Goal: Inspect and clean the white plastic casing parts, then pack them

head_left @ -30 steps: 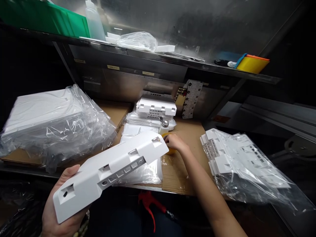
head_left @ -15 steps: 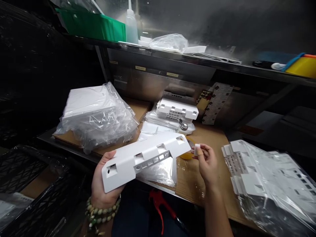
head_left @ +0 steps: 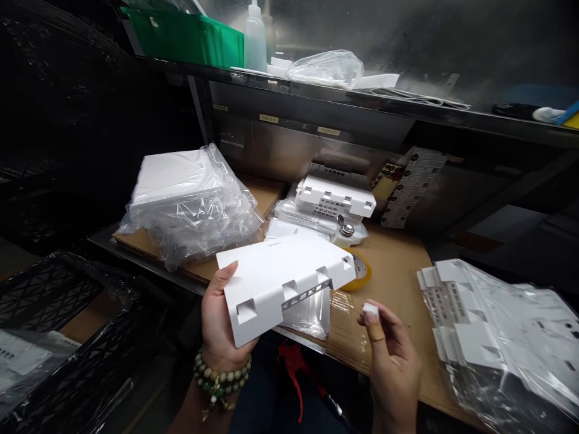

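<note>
The left hand (head_left: 224, 328) was clamped on one end of a long white plastic cover (head_left: 275, 274) with square notches, held tilted above flat clear plastic bags (head_left: 312, 313). To the right of that grip, the right hand (head_left: 395, 355) had thumb and fingers pinched together on a small white piece (head_left: 370, 310), apart from the cover, with a round yellow tape roll (head_left: 365, 274) beyond its fingertips.
</note>
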